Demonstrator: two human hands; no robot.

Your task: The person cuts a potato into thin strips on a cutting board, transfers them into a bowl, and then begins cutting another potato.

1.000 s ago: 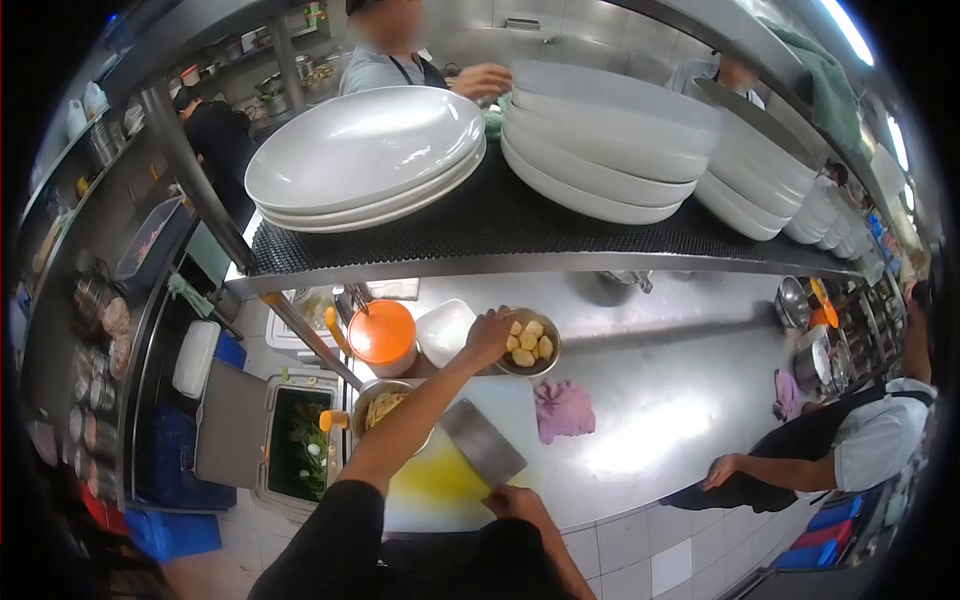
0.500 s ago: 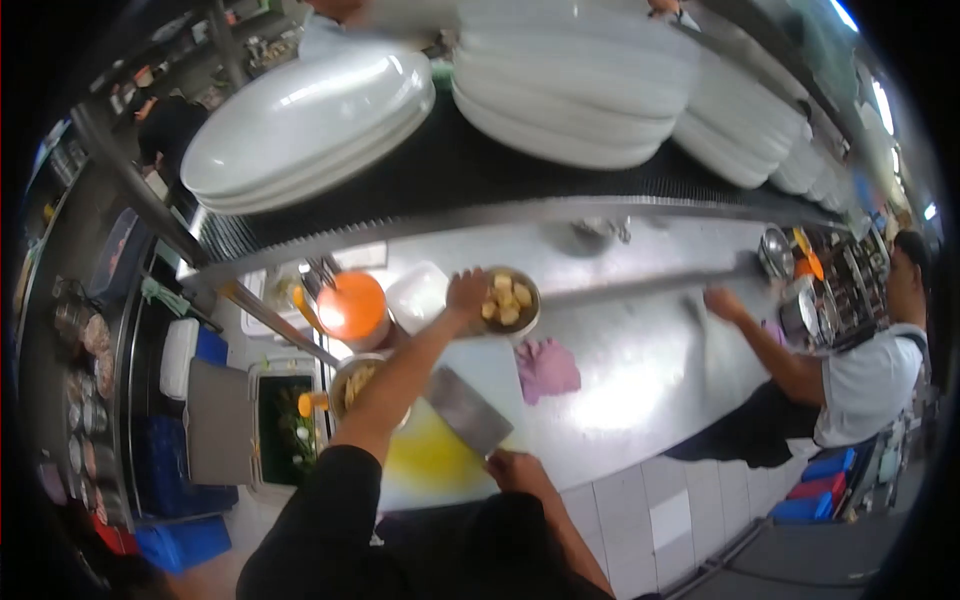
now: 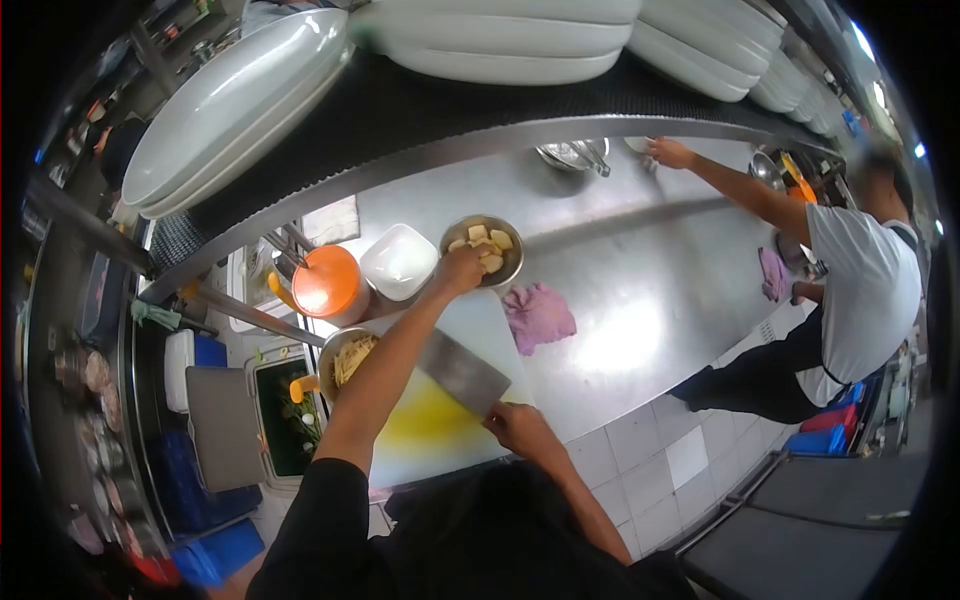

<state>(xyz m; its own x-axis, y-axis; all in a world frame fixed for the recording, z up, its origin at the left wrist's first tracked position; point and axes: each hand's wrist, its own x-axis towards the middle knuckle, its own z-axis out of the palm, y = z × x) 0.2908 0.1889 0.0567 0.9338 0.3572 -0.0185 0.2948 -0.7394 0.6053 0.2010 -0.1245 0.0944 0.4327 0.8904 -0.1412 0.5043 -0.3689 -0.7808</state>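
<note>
My left hand reaches into a metal bowl and touches the pale yellow chunks in it; its fingertips are hidden among them. Low on the right side of the white cutting board, my right hand is closed at the handle end of a cleaver. The wide blade lies flat over the board, pointing up and left. A yellow stain marks the board's surface. Under my left forearm, a second bowl holds pale strips and is partly covered.
A white square bowl and an orange container stand left of the chunks. A pink cloth lies right of the board. Stacked white plates fill the shelf overhead. Another person reaches across the counter at right.
My left hand has moved from the bowl's left rim to over the chunks. My right hand stays at the cleaver. The other person's arm has stretched farther across the counter. My view has shifted.
</note>
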